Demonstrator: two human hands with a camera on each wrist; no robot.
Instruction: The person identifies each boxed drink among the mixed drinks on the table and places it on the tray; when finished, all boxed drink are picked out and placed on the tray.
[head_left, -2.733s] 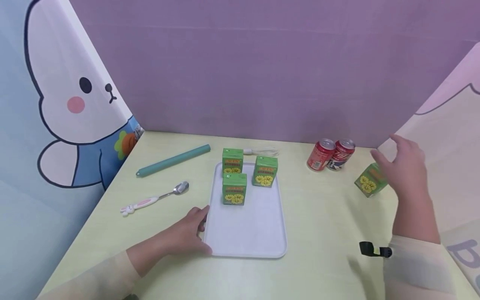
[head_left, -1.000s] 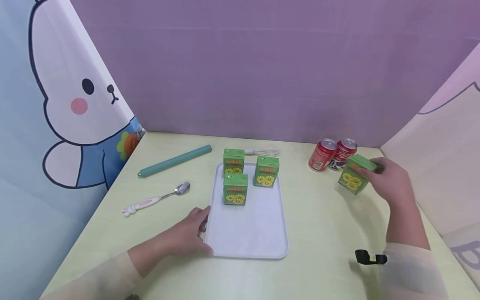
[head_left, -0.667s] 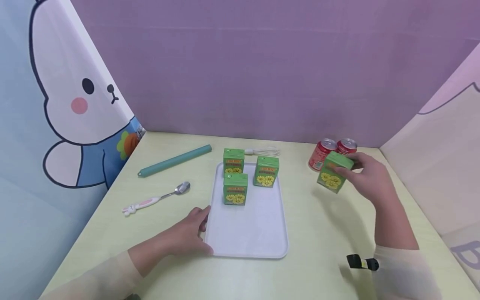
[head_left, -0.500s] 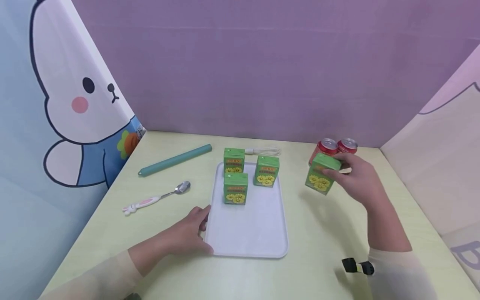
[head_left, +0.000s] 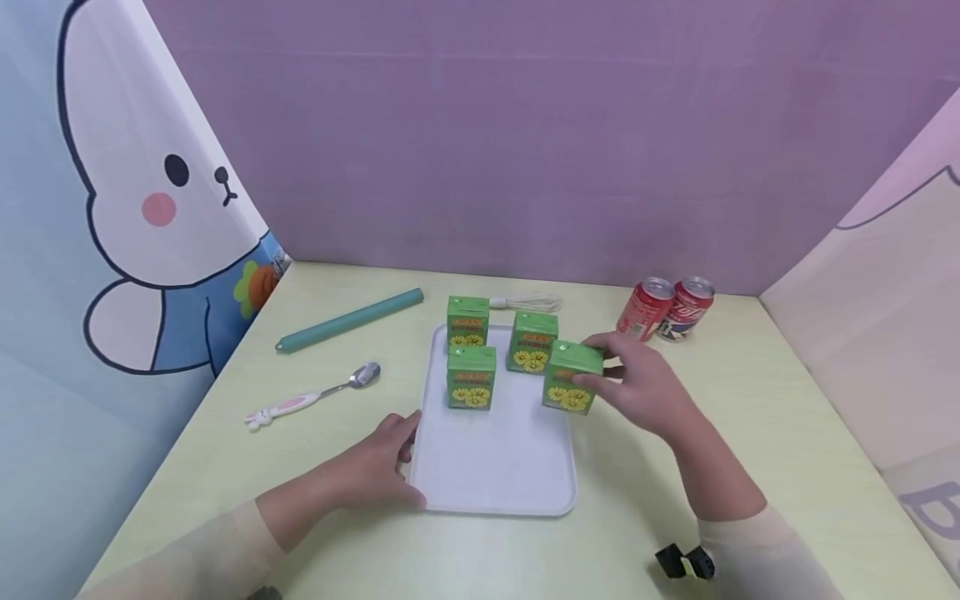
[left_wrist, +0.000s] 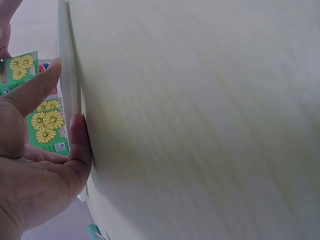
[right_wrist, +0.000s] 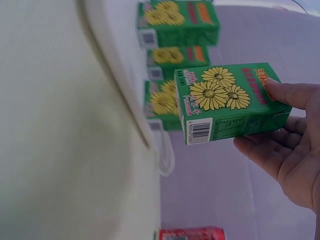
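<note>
My right hand (head_left: 641,383) grips a green juice box (head_left: 572,392) with yellow flowers, thumb on the front. It holds the box over the right edge of a white tray (head_left: 498,467); in the right wrist view, the carton (right_wrist: 225,100) is tilted, its barcode corner toward the tray. Three matching boxes stand on the tray: a back left box (head_left: 467,321), a front left box (head_left: 471,379) and a back right box (head_left: 532,343). My left hand (head_left: 375,467) rests against the tray's left edge, thumb near the front corner and fingers spread farther along the rim.
Two red cans, a nearer can (head_left: 645,308) and a farther can (head_left: 686,310), stand at the back right. A whisk (head_left: 528,302) lies behind the tray. On the left are a teal stick (head_left: 348,321) and a rabbit-handled spoon (head_left: 311,398). A purple curtain (head_left: 525,150) closes the back.
My right hand has taken hold of the green juice box at the far right and carried it left, past the cans, to the tray's right edge. The left hand stays at the tray.
</note>
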